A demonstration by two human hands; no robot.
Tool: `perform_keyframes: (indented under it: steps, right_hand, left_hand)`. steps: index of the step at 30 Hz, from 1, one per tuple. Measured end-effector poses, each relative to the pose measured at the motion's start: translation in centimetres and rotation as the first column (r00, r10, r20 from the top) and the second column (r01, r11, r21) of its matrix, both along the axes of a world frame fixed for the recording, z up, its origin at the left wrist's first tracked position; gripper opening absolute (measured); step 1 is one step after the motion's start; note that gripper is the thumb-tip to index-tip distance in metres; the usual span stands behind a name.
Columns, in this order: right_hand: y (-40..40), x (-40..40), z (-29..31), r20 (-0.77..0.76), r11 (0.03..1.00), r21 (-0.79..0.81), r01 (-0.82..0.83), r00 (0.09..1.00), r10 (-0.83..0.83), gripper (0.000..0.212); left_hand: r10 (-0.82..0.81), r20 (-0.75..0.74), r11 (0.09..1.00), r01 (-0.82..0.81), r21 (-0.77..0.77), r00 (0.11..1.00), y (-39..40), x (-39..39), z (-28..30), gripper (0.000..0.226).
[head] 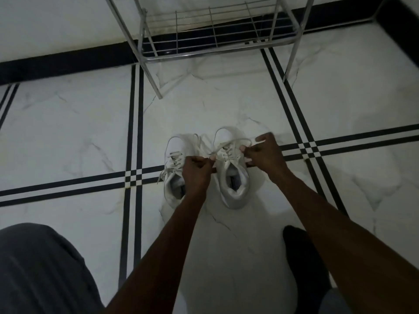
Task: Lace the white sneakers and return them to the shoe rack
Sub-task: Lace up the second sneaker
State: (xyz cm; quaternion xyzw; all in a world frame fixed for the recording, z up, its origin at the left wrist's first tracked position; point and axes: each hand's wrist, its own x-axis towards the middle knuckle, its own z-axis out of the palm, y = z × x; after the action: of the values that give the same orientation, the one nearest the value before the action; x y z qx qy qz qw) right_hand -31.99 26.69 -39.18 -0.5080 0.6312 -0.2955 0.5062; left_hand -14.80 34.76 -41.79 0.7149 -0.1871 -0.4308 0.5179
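Two white sneakers stand side by side on the tiled floor, toes pointing away from me. The left sneaker has loose lace ends trailing to its left. Over the right sneaker both hands work its lace. My left hand pinches one lace end at the shoe's left side, partly covering the left sneaker. My right hand pinches the other end at the shoe's right side. The lace runs taut between them, with a loop arching toward the toe. A metal shoe rack stands beyond the shoes.
The rack's front legs rest on white marble tiles with black stripe lines. A black skirting band runs along the wall behind. My grey-trousered knee fills the lower left, and a dark foot shows at the lower right.
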Motion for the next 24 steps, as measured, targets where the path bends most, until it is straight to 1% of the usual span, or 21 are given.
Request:
perform_keyframes:
  steps: [1, 2, 3, 4, 5, 6, 7, 8, 9, 11, 12, 14, 15, 16, 18, 20, 22, 23, 24]
  right_hand:
    - [-0.1, -0.5, 0.3, -0.131, 0.990, -0.134, -0.040, 0.991, 0.022, 0.054]
    - [-0.3, -0.8, 0.4, -0.240, 0.958, -0.264, -0.113, 0.970, 0.048, 0.063]
    - [-0.5, -1.1, 0.5, -0.318, 0.906, -0.360, -0.224, 0.942, 0.106, 0.064]
    - [-0.7, -1.2, 0.4, -0.382, 0.844, -0.410, -0.346, 0.905, 0.185, 0.059]
    - [-0.8, -1.2, 0.6, -0.455, 0.786, -0.413, -0.461, 0.852, 0.260, 0.051]
    - [-0.8, -1.3, 0.3, -0.516, 0.735, -0.403, -0.545, 0.799, 0.309, 0.042]
    - [-0.9, -1.2, 0.3, -0.562, 0.703, -0.383, -0.600, 0.755, 0.338, 0.036]
    - [-1.0, -1.0, -0.1, -0.579, 0.684, -0.371, -0.628, 0.732, 0.359, 0.030]
    - [-1.0, -0.9, -0.1, -0.590, 0.682, -0.345, -0.645, 0.714, 0.377, 0.024]
    - [-1.2, -0.7, -0.2, -0.619, 0.694, -0.270, -0.667, 0.672, 0.406, 0.011]
    - [-1.4, -0.8, -0.2, -0.641, 0.705, -0.228, -0.671, 0.649, 0.410, 0.007]
    - [-1.7, -1.1, -0.1, -0.687, 0.725, -0.169, -0.667, 0.607, 0.398, 0.015]
    - [-1.6, -1.4, 0.0, -0.701, 0.733, -0.142, -0.665, 0.591, 0.400, 0.018]
    - [-1.7, -1.6, 0.0, -0.707, 0.733, -0.131, -0.667, 0.581, 0.403, 0.018]
    - [-1.7, -1.8, 0.1, -0.726, 0.717, -0.081, -0.693, 0.534, 0.434, 0.015]
    - [-1.7, -1.8, 0.0, -0.767, 0.686, 0.016, -0.727, 0.431, 0.475, 0.013]
    - [-1.6, -1.8, 0.2, -0.807, 0.648, 0.185, -0.739, 0.263, 0.529, 0.024]
    - [-1.6, -2.0, 0.4, -0.804, 0.637, 0.261, -0.726, 0.202, 0.560, 0.031]
    - [-1.8, -2.4, 0.5, -0.783, 0.634, 0.310, -0.709, 0.188, 0.593, 0.038]
  left_hand:
    - [0.003, 0.065, 0.999, 0.001, -0.047, 0.998, 0.2, 0.1, 0.4, 0.040]
    - [-0.011, 0.180, 0.996, 0.027, -0.086, 0.984, 0.3, 0.1, 0.7, 0.040]
    - [-0.037, 0.342, 0.990, 0.082, -0.117, 0.939, 0.3, 0.1, 0.6, 0.039]
    - [-0.098, 0.508, 0.982, 0.166, -0.090, 0.855, 0.4, 0.1, 0.9, 0.042]
    - [-0.184, 0.635, 0.966, 0.258, -0.025, 0.750, 0.4, 0.2, 0.8, 0.050]
    - [-0.275, 0.717, 0.937, 0.345, 0.051, 0.641, 0.4, 0.3, 0.9, 0.056]
    - [-0.347, 0.761, 0.902, 0.416, 0.112, 0.548, 0.3, 0.5, 0.5, 0.057]
    - [-0.416, 0.772, 0.867, 0.467, 0.176, 0.481, 0.4, 0.7, 0.6, 0.054]
    - [-0.463, 0.763, 0.840, 0.498, 0.215, 0.452, 0.5, 0.9, 0.3, 0.049]
    - [-0.520, 0.736, 0.821, 0.492, 0.290, 0.433, 0.7, 1.3, 0.2, 0.033]
    - [-0.533, 0.742, 0.817, 0.477, 0.326, 0.407, 0.7, 1.4, 0.4, 0.026]
    - [-0.534, 0.760, 0.813, 0.471, 0.342, 0.371, 0.8, 1.8, 0.7, 0.018]
    - [-0.522, 0.769, 0.818, 0.471, 0.330, 0.368, 0.7, 1.9, 0.7, 0.017]
    - [-0.511, 0.778, 0.823, 0.470, 0.320, 0.365, 0.6, 2.0, 0.8, 0.015]
    - [-0.519, 0.777, 0.815, 0.482, 0.323, 0.356, 0.3, 2.1, 0.8, 0.014]
    - [-0.539, 0.767, 0.794, 0.514, 0.324, 0.349, 0.2, 2.2, 0.7, 0.014]
    - [-0.550, 0.764, 0.776, 0.544, 0.319, 0.337, 0.4, 2.4, 0.7, 0.017]
    - [-0.542, 0.771, 0.778, 0.547, 0.310, 0.335, 0.5, 2.7, 0.5, 0.019]
    - [-0.535, 0.772, 0.784, 0.541, 0.304, 0.342, 0.6, 2.9, 0.4, 0.021]
